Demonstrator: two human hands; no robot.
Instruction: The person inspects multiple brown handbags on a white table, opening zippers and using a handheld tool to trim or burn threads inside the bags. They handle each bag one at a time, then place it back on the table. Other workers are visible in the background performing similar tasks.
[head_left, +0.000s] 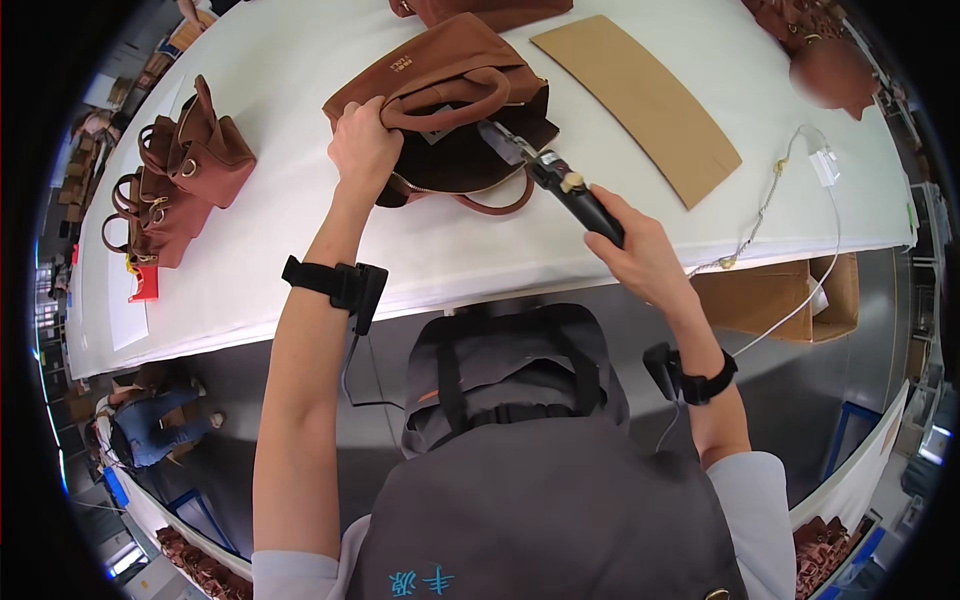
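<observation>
A brown handbag (440,68) lies on its side on the white-covered table, its zipped mouth facing me and gaping. My left hand (365,147) is closed round the base of the bag's upper handle (455,108), at the left end of the mouth. The second handle (505,205) hangs down on the near side. In my right hand (640,240) is a black-handled tool (585,205) with a yellowish knob and a flat metal head. That head reaches into the bag's mouth; whether it touches the lining I cannot tell.
Several smaller brown handbags (215,160) stand at the left by a red object (143,283). A cardboard sheet (640,105) lies right of the bag. A white cable (835,215) runs over the table's right edge, above a cardboard box (765,300). Another person (160,425) is at lower left.
</observation>
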